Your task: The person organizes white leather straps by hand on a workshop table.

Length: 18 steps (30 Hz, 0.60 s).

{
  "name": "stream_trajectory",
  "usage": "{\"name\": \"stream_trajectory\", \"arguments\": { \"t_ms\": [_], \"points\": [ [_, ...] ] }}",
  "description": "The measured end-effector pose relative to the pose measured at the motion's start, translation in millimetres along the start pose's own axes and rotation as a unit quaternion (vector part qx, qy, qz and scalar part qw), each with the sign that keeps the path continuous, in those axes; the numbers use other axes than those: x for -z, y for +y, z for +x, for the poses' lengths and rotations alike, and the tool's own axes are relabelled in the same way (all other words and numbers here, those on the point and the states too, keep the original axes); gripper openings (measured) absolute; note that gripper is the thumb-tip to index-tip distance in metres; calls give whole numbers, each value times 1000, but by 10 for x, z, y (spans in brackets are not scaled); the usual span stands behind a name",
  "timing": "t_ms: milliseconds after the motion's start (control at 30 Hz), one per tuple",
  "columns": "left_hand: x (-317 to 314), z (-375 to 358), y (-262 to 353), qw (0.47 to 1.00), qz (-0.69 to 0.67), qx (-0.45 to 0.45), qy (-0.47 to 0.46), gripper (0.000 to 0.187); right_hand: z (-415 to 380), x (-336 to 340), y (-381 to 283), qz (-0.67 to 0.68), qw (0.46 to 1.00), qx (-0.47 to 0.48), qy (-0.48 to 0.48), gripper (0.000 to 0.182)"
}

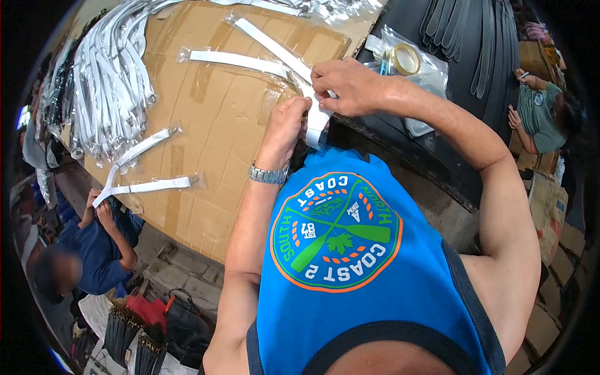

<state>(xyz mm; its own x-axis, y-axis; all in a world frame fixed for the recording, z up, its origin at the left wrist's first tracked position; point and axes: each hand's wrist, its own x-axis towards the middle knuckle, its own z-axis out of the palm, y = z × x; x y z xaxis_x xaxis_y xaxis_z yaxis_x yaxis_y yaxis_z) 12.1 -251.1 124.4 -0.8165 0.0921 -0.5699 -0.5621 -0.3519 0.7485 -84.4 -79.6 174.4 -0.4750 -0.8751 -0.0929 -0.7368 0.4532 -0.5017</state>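
My left hand [289, 122], with a metal watch on its wrist, is closed on the edge of a white Y-shaped strap [317, 115] at the edge of the cardboard-covered table. On the strap's other side, the fingers of my right hand [347, 86] are bent and pinch it near the junction. Clear plastic wraps the strap, and its two long arms lie across the cardboard [219, 112], pointing up and left.
A pile of wrapped white straps [115, 81] covers the upper left. At the lower left a person [100, 250] holds another white Y-shaped strap [147, 147]. On the right are a tape roll [405, 59], plastic bags, black straps [447, 25] and another person [540, 115].
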Motion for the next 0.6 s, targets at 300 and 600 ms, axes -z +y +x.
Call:
{"name": "stream_trajectory", "arguments": {
  "t_ms": [300, 600],
  "points": [
    [-34, -70, 14, 1000, -13, -4, -24, 17, 15, 38, -27, -41, 998, -25, -31, 20],
    [-94, -116, -33, 994, -75, -21, -78, 19, -41, -68, 216, 64, 990, -59, 115, 50]
  ]
}}
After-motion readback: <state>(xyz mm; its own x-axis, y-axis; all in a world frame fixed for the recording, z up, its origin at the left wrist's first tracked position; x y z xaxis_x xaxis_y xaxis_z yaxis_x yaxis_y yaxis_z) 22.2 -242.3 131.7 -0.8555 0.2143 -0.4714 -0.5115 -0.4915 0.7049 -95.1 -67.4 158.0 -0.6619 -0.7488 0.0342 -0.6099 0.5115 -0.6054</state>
